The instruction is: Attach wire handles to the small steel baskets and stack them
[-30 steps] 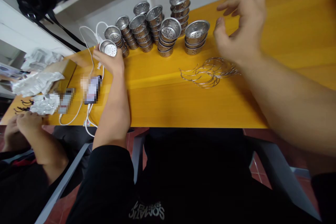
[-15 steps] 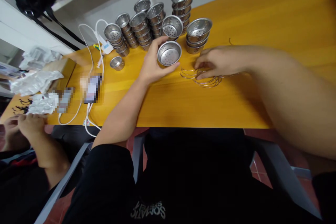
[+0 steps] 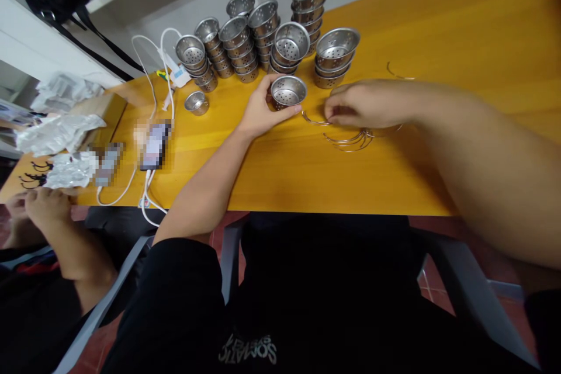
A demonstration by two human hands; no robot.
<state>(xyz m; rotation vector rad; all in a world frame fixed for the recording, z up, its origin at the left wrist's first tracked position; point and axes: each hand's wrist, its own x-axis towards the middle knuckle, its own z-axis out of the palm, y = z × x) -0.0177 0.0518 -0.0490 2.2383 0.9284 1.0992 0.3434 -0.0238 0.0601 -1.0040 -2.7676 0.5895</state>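
Note:
My left hand (image 3: 267, 108) is closed around the side of a perforated metal cup (image 3: 289, 91), its mouth facing up. Thumb and fingers grip the cup below the rim, in front of the stacks. To the right, my right hand (image 3: 357, 106) has its fingers pinched together at a thin curved wire (image 3: 314, 121); the fingertips are partly hidden. Several more curved wires (image 3: 350, 141) lie on the table just under and in front of that hand.
Stacks of perforated cups (image 3: 239, 41) stand along the back, with a shorter stack (image 3: 336, 58) behind my right hand. One small cup (image 3: 197, 103) stands apart at left. Beyond lie a phone (image 3: 155, 143) with white cables and plastic bags (image 3: 61, 137). A co-worker's hands (image 3: 46, 207) are at far left.
The cup in my left hand has come down and tilted more upright. My right hand's fingers have drawn closer together, and the wire at them has separated from the other wires.

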